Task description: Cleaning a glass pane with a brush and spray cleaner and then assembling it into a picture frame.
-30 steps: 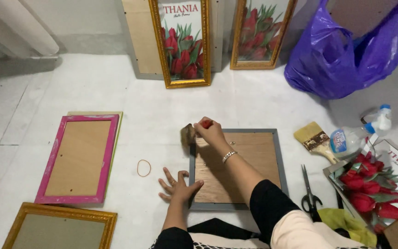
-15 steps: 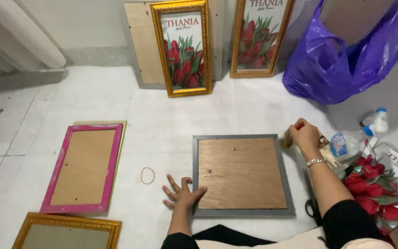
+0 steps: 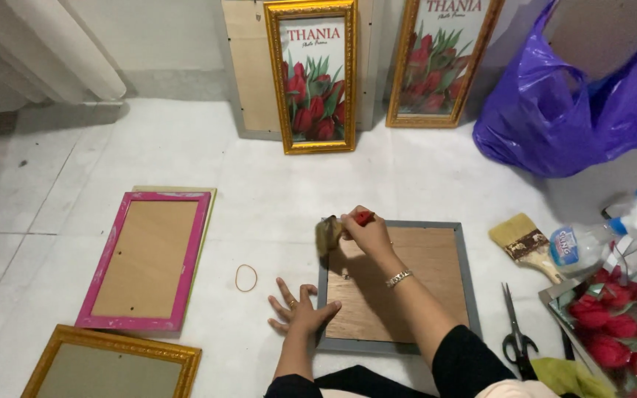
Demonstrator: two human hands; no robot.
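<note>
On the floor point(image 3: 274, 184), a frame point(image 3: 396, 284) lies centre; another frame point(image 3: 145, 258) and a rubber band point(image 3: 245, 278) lie left of it, scissors point(image 3: 514, 328) and a brush point(image 3: 526, 243) right, a bag point(image 3: 569, 103) at the far right.

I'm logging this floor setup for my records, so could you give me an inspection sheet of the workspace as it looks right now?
Surface: pale tiled floor, some scuffs.
Job's things: grey frame lying face down, brown backing up; small brush with a red handle at its top left corner.
Clutter: pink frame and gold frame face down at left; rubber band; wide paintbrush; scissors; plastic bottle; tulip prints at right.
Grippers: right hand grips the small brush; left hand flat on the floor, fingers spread, at the grey frame's left edge.
Cables: nothing seen.
Surroundings: two gold-framed tulip pictures lean on the wall; purple plastic bag.
</note>
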